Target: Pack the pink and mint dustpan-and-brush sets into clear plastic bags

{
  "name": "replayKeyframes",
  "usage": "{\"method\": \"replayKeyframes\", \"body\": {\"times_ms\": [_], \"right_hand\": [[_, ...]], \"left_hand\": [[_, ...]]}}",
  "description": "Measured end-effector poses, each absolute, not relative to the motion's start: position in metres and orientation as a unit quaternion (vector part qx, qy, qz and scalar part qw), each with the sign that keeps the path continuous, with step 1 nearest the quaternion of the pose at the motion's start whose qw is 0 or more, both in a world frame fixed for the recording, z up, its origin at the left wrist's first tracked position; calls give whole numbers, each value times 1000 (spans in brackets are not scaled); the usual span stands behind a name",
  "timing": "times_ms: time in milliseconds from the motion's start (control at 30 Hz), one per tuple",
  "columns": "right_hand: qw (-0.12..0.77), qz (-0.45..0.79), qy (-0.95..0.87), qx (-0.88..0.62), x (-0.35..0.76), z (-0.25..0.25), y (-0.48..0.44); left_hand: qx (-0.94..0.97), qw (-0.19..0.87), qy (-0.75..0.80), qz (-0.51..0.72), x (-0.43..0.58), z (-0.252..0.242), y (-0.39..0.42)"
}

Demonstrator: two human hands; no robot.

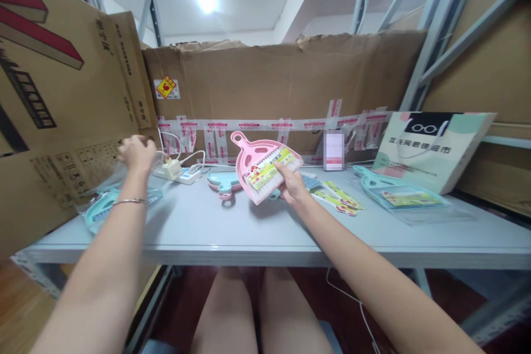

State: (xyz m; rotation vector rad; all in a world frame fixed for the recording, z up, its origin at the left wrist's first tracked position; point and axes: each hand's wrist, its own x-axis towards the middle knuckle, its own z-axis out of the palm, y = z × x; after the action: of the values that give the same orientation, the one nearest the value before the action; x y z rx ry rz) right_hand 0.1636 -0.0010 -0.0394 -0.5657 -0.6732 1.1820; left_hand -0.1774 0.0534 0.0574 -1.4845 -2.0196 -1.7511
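My right hand (293, 185) grips a pink dustpan (244, 163) together with a pink brush with pale bristles (265, 187) and a yellow-green printed card (269, 168) lying over it. The set is held tilted above the table, handle up to the left. On the left, my left hand (138, 152) has its fingers curled at clear plastic bags (118, 177), seemingly pinching the film; motion blurs it. Below that hand lies a blue dustpan (99, 207) in clear plastic. Behind the pink set, a blue and pink dustpan pile (224, 180) rests on the table.
Loose printed cards (338, 198) and a bagged blue dustpan set (398, 191) lie on the right of the table (249, 235). A white and green box (431, 149) leans behind. A phone (334, 150), a power strip (188, 176) and large cartons (269, 83) line the back.
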Motion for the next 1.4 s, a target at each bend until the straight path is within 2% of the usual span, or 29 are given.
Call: {"method": "replayKeyframes", "body": {"times_ms": [33, 100, 167, 233, 333, 400, 467, 533, 700, 867, 933, 1067, 1167, 1267, 1400], "right_hand": [[741, 541, -305, -257, 164, -39, -1], [742, 542, -299, -255, 164, -38, -1], [745, 543, -291, -257, 164, -37, -2], [748, 541, -279, -264, 164, -35, -3], [758, 537, -258, -264, 167, -29, -7], [774, 528, -246, -249, 171, -25, -10], [796, 510, -231, -232, 176, -21, -12], [817, 488, -213, -220, 182, -19, -11], [833, 471, -177, -231, 190, -18, -7], [839, 460, -171, -235, 189, -20, -7], [841, 456, -175, -232, 189, -20, -7], [846, 444, -178, -235, 190, -17, -9], [846, 441, -180, -241, 193, -16, -16], [831, 454, -202, -249, 198, -21, -36], [775, 498, -215, -325, 206, -37, -77]], "left_hand": [[-460, 78, -729, -501, -197, 61, 50], [-434, 80, -819, -366, -226, 68, 44], [-427, 79, -851, -296, -240, 75, 38], [-443, 148, -822, -326, -237, 78, 34], [-555, 279, -665, -414, -206, 69, 28], [-683, 258, -536, -425, -174, 50, 23], [-796, 193, -421, -391, -142, 24, 17], [-853, 141, -379, -331, -119, -2, 12], [-871, 77, -425, -235, -111, -24, 10], [-825, 52, -466, -316, -104, 2, -8], [-813, 67, -485, -314, -80, 8, -23], [-841, 140, -497, -161, -20, 0, -47], [-835, 185, -508, -101, 3, -10, -46], [-816, 198, -533, -100, -2, -14, -36], [-793, 212, -538, -191, -22, -14, -28]]}}
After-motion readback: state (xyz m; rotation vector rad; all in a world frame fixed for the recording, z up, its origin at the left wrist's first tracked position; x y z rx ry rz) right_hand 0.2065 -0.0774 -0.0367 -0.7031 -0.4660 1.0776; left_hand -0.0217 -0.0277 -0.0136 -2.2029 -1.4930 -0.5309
